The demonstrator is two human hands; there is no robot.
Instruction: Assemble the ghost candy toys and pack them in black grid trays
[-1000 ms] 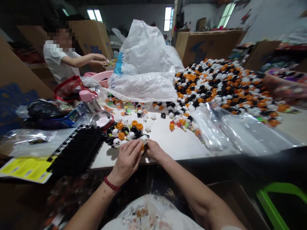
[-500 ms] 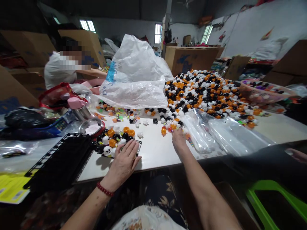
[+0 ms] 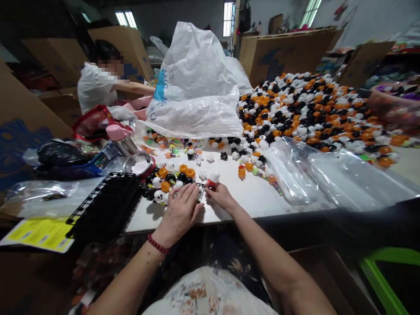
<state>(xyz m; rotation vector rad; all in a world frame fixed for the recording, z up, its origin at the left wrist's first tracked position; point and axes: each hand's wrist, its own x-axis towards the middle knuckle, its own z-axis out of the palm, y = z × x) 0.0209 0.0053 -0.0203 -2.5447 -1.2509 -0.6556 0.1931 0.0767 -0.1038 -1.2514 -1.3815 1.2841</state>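
My left hand [image 3: 183, 202] lies with fingers stretched out over the right part of a black tray [image 3: 201, 187] filled with white, black and orange toy heads [image 3: 169, 178]. Some of the white ones have skull faces. Between the fingertips of my right hand [image 3: 221, 197] is a small toy with a white head and a red lower part [image 3: 213, 178], at the tray's right edge. The heads hide most of that tray, and my left hand covers what is beneath it. Several loose heads [image 3: 210, 158] lie just behind, on the white tabletop [image 3: 236, 199].
Black empty trays [image 3: 106, 205] are stacked at the left, near a bowl of pale powder [image 3: 139, 165]. A large heap of toy heads [image 3: 305, 109] covers the back right. Clear plastic bags [image 3: 354, 175] lie in front of it. Another person [image 3: 98, 87] sits at the back left.
My right hand has moved left from the small toys near the plastic bags to the filled tray, bringing the white-and-red toy. My left hand stays on the tray. The view has shifted.
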